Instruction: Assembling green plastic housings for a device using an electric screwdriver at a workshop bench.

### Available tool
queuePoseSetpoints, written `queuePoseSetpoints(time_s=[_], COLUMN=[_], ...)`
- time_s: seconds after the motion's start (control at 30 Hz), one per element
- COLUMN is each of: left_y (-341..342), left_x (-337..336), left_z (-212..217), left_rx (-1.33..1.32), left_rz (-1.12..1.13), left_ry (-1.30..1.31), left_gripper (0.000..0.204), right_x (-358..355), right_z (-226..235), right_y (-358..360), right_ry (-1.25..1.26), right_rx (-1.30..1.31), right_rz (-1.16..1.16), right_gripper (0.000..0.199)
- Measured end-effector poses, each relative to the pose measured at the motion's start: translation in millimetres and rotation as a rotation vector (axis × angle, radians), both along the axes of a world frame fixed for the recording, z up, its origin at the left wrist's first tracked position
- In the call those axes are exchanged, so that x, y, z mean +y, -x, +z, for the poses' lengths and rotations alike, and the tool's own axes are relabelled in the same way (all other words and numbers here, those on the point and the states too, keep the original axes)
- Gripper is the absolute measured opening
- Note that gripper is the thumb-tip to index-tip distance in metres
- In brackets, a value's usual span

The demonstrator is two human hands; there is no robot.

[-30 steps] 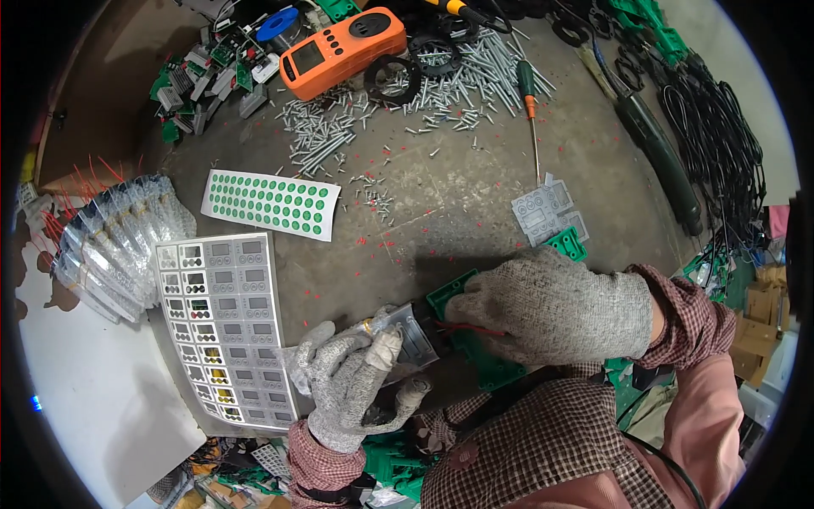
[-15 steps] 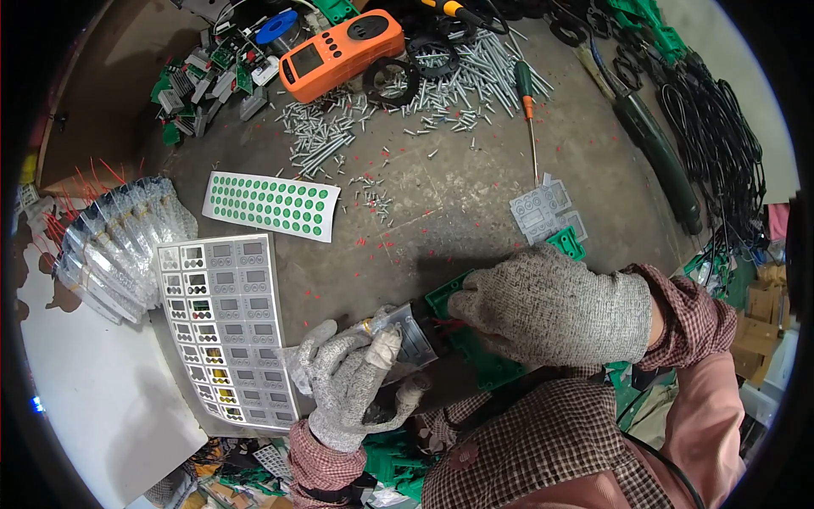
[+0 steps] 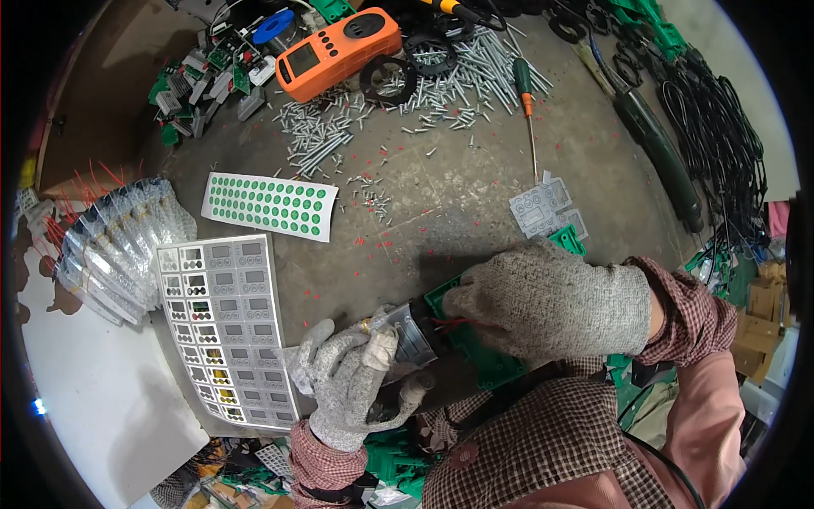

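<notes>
My left hand (image 3: 349, 380), in a grey knit glove with worn fingertips, curls around a silvery part in clear plastic wrap (image 3: 411, 335) near the table's front edge. A dark body lies beside that part, under my thumb. Just to the right is a green plastic housing (image 3: 492, 366), open side up. Over it bends my gloved right hand (image 3: 555, 301), knuckles up and fingers closed downward; what its fingertips pinch is hidden. Red wires (image 3: 451, 322) run from the silvery part toward those fingertips. Another green plastic piece (image 3: 568, 240) shows behind the right hand.
A sheet of grey panel labels (image 3: 242, 331) and a sheet of green round stickers (image 3: 270, 206) lie left. Bubble-wrapped parts (image 3: 127, 246) stand beyond. Behind are loose screws (image 3: 318, 140), an orange meter (image 3: 339, 53), a screwdriver (image 3: 527, 106) and black cables (image 3: 721, 153).
My right hand has shifted very slightly left and up over the green housing. The left hand keeps its grip on the wrapped part, almost still.
</notes>
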State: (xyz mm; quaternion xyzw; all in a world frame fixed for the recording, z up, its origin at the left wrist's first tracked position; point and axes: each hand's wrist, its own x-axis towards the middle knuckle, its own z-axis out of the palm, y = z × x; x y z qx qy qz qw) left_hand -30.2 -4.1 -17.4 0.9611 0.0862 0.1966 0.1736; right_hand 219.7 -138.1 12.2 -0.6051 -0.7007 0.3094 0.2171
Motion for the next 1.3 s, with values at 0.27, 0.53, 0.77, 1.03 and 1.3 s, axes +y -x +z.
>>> queuePoseSetpoints(time_s=[0.27, 0.53, 0.77, 1.03, 1.3], left_y=[3.6, 4.1, 1.6, 0.4, 0.8], left_x=[-0.5, -1.5, -2.0, -2.3, -1.8], left_z=[2.7, 0.8, 2.3, 2.0, 1.6], left_rx=[0.069, 0.058, 0.059, 0.030, 0.035], left_rz=[-0.001, 0.018, 0.024, 0.023, 0.029], left_ry=[-0.019, -0.020, -0.030, -0.034, -0.047], left_gripper=[0.064, 0.063, 0.062, 0.060, 0.057], right_x=[-8.0, -0.6, -8.3, -12.0, 0.2], right_z=[-8.4, 1.9, -13.9, -13.9, 2.5], right_y=[6.0, -1.2, 1.4, 6.1, 1.2], right_ry=[-0.164, 0.035, -0.084, -0.152, 0.014], right_rx=[-0.030, 0.051, 0.065, -0.056, 0.010], right_rz=[-0.057, -0.014, -0.031, -0.030, -0.006], right_gripper=[0.024, 0.022, 0.031, 0.032, 0.024])
